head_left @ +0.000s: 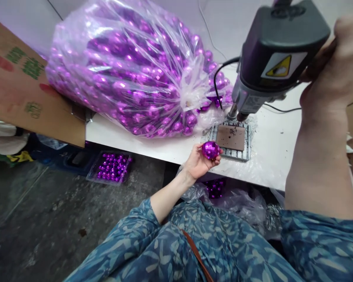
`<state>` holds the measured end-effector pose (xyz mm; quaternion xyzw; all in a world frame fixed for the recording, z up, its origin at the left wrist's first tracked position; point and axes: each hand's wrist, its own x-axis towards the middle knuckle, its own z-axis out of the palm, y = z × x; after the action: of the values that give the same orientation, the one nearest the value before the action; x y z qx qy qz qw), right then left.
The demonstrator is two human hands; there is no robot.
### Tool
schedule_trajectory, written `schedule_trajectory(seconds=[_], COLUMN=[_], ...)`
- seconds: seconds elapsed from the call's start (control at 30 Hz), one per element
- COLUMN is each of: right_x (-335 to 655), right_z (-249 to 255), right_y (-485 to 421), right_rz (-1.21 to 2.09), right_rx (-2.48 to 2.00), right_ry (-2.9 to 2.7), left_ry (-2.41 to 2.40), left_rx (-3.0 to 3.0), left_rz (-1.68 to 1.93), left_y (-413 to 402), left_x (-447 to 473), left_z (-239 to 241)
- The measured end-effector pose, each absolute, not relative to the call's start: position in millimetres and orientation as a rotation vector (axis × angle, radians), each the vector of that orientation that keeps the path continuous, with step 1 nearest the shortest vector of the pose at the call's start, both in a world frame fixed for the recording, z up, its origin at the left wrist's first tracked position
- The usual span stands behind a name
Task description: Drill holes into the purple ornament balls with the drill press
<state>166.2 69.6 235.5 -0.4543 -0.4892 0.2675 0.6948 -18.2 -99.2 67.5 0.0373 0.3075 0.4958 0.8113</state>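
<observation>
A shiny purple bauble [210,150] with a faceted surface rests in the curled fingers of my left hand [198,161], just in front of the table's edge. Beside it, a brown block [230,137] lies on the slotted metal base of a bench drill press [278,55]; dark shavings are scattered over both. The chuck [233,111] hangs above the block. At the far side of the drill head, my right hand [332,58] is raised with its fingers closed. The drill head and the hand itself hide what those fingers hold.
A big clear bag [129,74] full of purple baubles fills the table's left and middle. A cardboard box [35,86] stands at the left. Below, a clear tray [110,167] of baubles sits above the floor. Crumpled plastic [238,203] lies under the table edge [141,144]. Black cable [216,78] loops by the drill.
</observation>
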Motion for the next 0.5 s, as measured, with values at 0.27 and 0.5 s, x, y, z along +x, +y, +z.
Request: schedule_trajectory(seconds=[0.27,0.5], right_x=[155.6,159.0], right_z=[247.0,237.5], right_y=[56.9,68.0], right_rz=[0.666,0.543], right_rx=[-0.976,-1.045], right_ry=[-0.971,-1.087], left_ry=[0.745,0.777], left_rx=[0.442,1.125], left_rz=[1.303,1.545], left_y=[-93.7,-87.8], left_x=[-20.4,-25.8], left_z=[51.5,21.2])
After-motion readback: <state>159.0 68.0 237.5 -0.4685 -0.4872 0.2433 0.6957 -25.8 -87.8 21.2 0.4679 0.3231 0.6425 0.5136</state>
